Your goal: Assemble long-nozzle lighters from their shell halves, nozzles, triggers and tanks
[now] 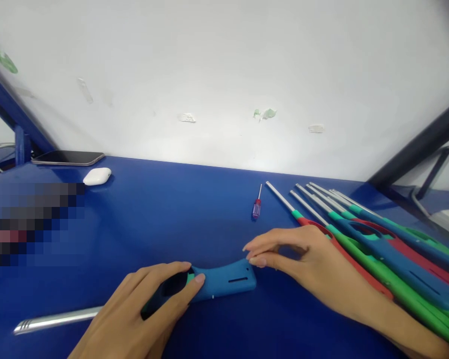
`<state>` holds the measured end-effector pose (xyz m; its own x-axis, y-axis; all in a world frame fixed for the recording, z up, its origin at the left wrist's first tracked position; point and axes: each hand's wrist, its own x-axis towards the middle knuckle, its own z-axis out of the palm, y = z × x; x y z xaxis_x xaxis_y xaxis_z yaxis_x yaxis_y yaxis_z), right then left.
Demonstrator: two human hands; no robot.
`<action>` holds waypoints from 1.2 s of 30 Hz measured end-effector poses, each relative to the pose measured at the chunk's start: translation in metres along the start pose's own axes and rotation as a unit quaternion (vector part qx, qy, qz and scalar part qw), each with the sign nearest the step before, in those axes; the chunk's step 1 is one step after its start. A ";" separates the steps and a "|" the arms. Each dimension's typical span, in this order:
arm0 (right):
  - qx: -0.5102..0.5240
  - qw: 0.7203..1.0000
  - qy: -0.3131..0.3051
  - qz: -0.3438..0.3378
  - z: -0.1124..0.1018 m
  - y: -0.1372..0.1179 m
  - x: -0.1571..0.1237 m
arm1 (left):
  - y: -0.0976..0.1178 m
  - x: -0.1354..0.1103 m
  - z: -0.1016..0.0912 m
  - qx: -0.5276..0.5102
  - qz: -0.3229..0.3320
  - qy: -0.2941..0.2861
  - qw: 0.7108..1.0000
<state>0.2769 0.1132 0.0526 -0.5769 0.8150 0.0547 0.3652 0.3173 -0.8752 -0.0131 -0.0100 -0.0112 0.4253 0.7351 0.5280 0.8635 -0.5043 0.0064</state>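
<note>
A long lighter with a blue handle (224, 283) and a silver metal tube (56, 319) lies flat on the blue table, its tube pointing left. My left hand (142, 314) lies over the handle near the trigger opening, fingers curled around it. My right hand (303, 259) touches the handle's right end with pinched fingertips.
A small red-handled screwdriver (257, 205) lies behind my right hand. Several more lighters with red, green and blue handles (381, 249) lie in a row at the right. A phone (67, 157) and a white earbud case (97, 176) sit at the back left by the white wall.
</note>
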 end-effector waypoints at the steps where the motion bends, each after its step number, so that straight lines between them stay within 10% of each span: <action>1: -0.003 1.000 0.000 -0.008 0.001 0.001 0.000 | 0.000 0.001 0.000 -0.001 0.001 0.004 1.000; 22: -0.179 0.954 -0.032 -0.240 -0.001 0.012 -0.004 | 0.001 0.001 0.002 0.001 0.001 -0.005 1.000; 36: -0.157 0.973 -0.047 -0.164 0.001 0.000 -0.009 | 0.000 -0.003 0.002 0.005 0.004 -0.015 1.000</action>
<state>0.2818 0.1051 0.0520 -0.7586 0.6020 0.2492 0.3475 0.6974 -0.6268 -0.0141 -0.0115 -0.0146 0.4409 0.7443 0.5016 0.8623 -0.5063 -0.0068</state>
